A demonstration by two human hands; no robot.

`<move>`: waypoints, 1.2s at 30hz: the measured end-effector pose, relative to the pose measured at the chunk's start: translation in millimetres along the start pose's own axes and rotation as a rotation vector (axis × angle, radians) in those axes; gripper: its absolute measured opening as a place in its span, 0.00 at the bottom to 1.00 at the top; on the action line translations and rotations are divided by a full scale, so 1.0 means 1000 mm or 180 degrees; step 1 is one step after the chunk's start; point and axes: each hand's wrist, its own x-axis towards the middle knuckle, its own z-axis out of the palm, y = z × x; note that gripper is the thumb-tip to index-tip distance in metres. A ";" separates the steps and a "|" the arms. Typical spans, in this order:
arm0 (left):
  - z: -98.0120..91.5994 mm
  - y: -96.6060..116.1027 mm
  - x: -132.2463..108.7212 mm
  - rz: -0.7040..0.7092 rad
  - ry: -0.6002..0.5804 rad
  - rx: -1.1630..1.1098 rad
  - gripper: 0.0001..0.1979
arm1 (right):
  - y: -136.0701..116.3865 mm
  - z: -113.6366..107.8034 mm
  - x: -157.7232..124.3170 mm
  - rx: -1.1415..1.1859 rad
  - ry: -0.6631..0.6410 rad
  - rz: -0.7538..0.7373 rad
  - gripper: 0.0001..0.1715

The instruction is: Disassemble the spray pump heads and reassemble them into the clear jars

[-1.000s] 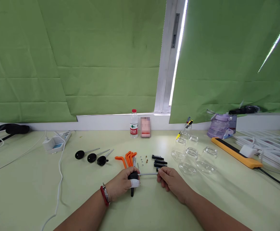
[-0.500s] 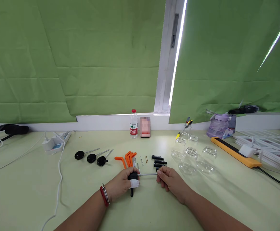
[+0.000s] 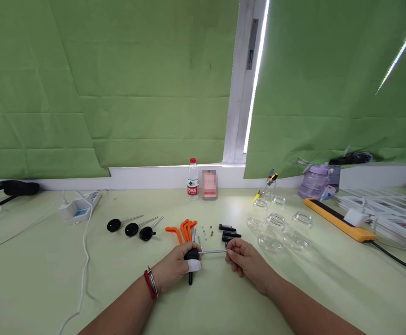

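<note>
Clerk: Condition of the left hand?

Inspector: The left hand [image 3: 175, 266] is closed on the dark end of a black-headed metal rod [image 3: 212, 252]. Its thumb bears a white wrapping [image 3: 194, 265]. A black stick [image 3: 190, 279] projects from beneath toward the near side; what it joins cannot be determined.

Clerk: The right hand?

Inspector: The right hand [image 3: 247, 261] pinches the rod's right end between thumb and forefinger, its other fingers curled.

Clerk: Location of the rod?

Inspector: Near middle of the surface [image 3: 35, 279], lying crosswise between the hands. Whether it touches the surface cannot be told.

Clerk: Adjacent items?

Inspector: Orange bent handles [image 3: 172, 230] just beyond the left hand. Small brown pieces [image 3: 211, 234] to the right of those. Black spring-fitted parts [image 3: 231, 235] just beyond the right hand. Further left, three black discs with rods [image 3: 131, 229] in a slanting row. Further right, clear glass jars [image 3: 276, 217]. Far middle, a red-capped water bottle [image 3: 193, 181], upright.
</note>
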 end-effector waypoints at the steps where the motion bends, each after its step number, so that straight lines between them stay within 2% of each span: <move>1: 0.000 0.000 0.000 -0.0003 0.0002 -0.0003 0.14 | 0.001 0.000 0.000 -0.0025 0.0005 0.0002 0.14; 13: -0.002 -0.007 0.003 0.0031 0.0031 -0.0074 0.15 | 0.000 0.000 0.001 -0.0172 0.0069 -0.0043 0.21; 25: 0.001 -0.001 0.001 -0.0031 0.0013 -0.0180 0.15 | -0.003 0.000 -0.001 -0.0105 0.0064 -0.0043 0.13; 36: 0.001 0.000 0.001 -0.0050 0.0024 -0.0150 0.16 | -0.004 0.000 0.000 -0.0258 0.0031 -0.0043 0.19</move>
